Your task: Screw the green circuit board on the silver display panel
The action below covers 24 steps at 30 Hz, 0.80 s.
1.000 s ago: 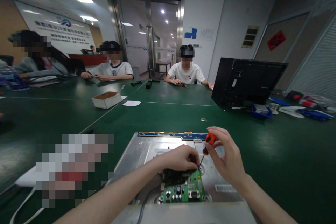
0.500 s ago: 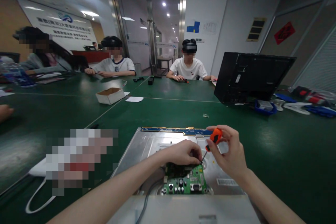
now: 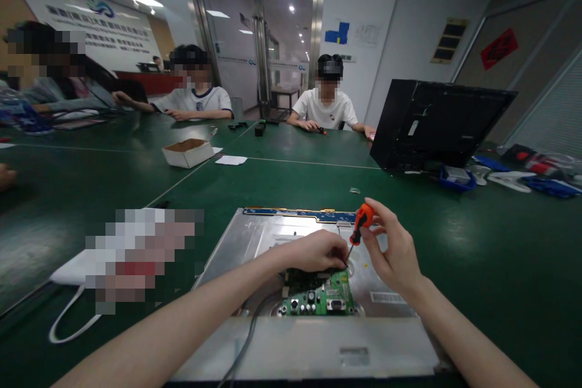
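A screwdriver [image 3: 362, 222] with an orange and black handle is pinched in my right hand [image 3: 394, 251]. Its thin shaft slants down to the upper right corner of a green circuit board [image 3: 340, 292]. My left hand [image 3: 321, 250] reaches across the board, fingers curled together close to the screwdriver's tip; whatever they may hold is hidden. Under both hands lies a silver metal display panel [image 3: 386, 345] with a blue strip board [image 3: 313, 214] along its far edge. A grey cable [image 3: 250, 336] runs from beside the green board toward me.
Left of the panel is a white object with a strap [image 3: 68, 267], partly blurred out. Farther off are an open cardboard box [image 3: 188, 153] and paper [image 3: 231, 160]. A black monitor housing [image 3: 441, 124] stands at right by a blue tray [image 3: 457, 179]. Several people sit around the green table [image 3: 454, 242].
The view has tilted down a little, so things sit higher in it. The screwdriver stands slightly more upright, its tip still at the board's corner. A person at far left has stretched out an arm.
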### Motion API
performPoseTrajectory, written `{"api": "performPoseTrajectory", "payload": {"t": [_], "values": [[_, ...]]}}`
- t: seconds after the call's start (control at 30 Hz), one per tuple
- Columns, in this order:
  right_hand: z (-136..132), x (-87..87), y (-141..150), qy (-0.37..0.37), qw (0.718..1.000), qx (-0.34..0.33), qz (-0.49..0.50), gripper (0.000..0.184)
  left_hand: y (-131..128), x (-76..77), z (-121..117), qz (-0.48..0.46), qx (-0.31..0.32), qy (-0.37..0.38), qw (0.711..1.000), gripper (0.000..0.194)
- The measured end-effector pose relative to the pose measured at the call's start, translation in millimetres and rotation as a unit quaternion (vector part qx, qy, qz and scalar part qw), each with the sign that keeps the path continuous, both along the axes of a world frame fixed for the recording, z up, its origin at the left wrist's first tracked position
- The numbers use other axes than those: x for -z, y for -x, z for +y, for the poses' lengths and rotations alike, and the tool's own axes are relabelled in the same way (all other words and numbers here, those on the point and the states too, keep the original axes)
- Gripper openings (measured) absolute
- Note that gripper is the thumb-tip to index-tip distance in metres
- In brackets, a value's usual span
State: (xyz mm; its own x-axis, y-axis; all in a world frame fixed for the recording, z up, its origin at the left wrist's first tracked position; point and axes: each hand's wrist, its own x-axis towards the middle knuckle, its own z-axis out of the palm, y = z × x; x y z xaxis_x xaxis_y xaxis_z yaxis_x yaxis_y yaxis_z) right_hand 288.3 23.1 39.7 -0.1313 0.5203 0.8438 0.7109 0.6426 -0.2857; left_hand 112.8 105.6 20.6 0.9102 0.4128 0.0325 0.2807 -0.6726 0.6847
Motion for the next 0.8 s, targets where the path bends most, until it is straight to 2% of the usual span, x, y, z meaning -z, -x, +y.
{"api": "performPoseTrajectory", "payload": {"t": [0.13, 0.8], "values": [[1.7, 0.6, 0.3, -0.013, 0.999, 0.025, 0.018, 0.042, -0.1, -1.2, -1.2, 0.008, 0.0, -0.018, 1.0, 0.008], [-0.1, 3.3, -0.5, -0.001, 0.999, 0.032, -0.001, 0.039, -0.1, -1.4, 1.6, 0.0, 0.024, -0.006, 1.0, 0.01]]}}
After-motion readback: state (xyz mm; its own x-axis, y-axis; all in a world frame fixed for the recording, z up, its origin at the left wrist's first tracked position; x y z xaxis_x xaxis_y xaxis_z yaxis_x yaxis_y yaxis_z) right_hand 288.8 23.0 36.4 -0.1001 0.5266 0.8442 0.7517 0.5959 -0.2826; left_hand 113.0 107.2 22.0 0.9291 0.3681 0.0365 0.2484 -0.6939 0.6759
